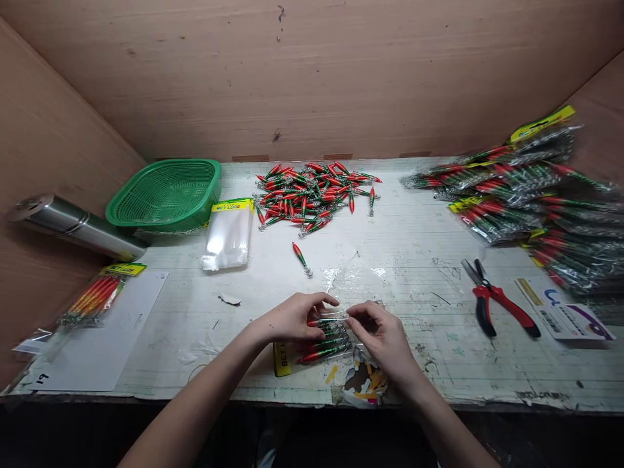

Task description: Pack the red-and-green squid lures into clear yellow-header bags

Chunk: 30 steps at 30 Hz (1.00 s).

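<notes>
A clear plastic bag of red and green fishing lures (322,355) lies at the table's front, its yellow header to the left. My left hand (297,318) holds the bag along its far side, thumb on top near a red lure. At the bag's right end, my right hand (377,328) pinches the clear plastic edge between thumb and fingers. The right fingertips are partly hidden. One loose lure (301,259) rests beyond my hands, apart from the heaped lures (312,195) near the back wall.
Left stand a green basket (163,218), a steel flask (80,227) and a stack of header bags (228,240). A filled sample bag (97,296) lies on a white sheet (121,338). Right are red-handled pliers (502,302), a printed card (565,312) and piled filled bags (517,201).
</notes>
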### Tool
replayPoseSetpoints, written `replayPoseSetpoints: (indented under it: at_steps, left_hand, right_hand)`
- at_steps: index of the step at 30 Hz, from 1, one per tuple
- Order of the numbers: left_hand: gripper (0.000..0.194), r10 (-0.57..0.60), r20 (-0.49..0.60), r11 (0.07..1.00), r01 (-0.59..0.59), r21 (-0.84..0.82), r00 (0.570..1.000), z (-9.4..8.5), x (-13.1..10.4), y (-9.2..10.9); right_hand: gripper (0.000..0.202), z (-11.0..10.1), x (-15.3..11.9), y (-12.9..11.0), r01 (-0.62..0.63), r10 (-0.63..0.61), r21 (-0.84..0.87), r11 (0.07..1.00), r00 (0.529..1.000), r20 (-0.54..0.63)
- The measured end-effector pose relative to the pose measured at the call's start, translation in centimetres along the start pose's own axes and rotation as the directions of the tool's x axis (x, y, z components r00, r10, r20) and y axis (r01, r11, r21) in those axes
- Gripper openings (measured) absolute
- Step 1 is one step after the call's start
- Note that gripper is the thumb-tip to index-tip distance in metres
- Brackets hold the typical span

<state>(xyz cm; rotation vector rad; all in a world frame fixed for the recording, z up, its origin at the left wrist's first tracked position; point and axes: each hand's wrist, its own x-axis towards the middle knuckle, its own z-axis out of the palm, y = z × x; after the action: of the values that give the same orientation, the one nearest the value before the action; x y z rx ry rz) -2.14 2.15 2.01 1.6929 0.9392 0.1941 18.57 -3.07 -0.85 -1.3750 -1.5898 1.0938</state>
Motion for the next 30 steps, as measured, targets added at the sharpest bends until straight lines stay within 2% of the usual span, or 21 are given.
replayPoseSetpoints:
  at_steps: [6,10,20,27,30]
  left_hand:
    - [0.059,-0.029,0.033,0.999,0.028,0.015,0.999,0.1,0.3,-0.1]
    - [0.063,-0.015,0.037,0.999,0.017,-0.048,0.999,0.2,0.4,-0.5]
    - [0.058,-0.02,0.03,0.991,0.024,-0.13,0.999,0.5,0.6,-0.7]
    - [0.058,-0.026,0.0,0.995,0.026,-0.099,1.0,0.8,0.7,-1.0]
    - [0.057,-0.032,-0.008,0.997,0.031,-0.067,0.999,0.6,0.7,-1.0]
  right_hand:
    - [0.021,-0.2,0.0,0.1,-0.033,0.034,0.055,0.998,0.999,-0.009]
    - [0.022,-0.2,-0.1,0.1,-0.027,0.028,0.053,0.998,1.0,-0.013]
    - [0.023,1.0,-0.7,0.6,-0.086,0.096,0.173,0.981,0.994,-0.052]
    - [0.021,0.2,-1.0,0.0,0.026,-0.028,0.066,0.997,0.999,0.038]
    - [0.02,-0.7,-0.6,0.1,0.077,-0.079,-0.038,0.996,0.996,-0.036]
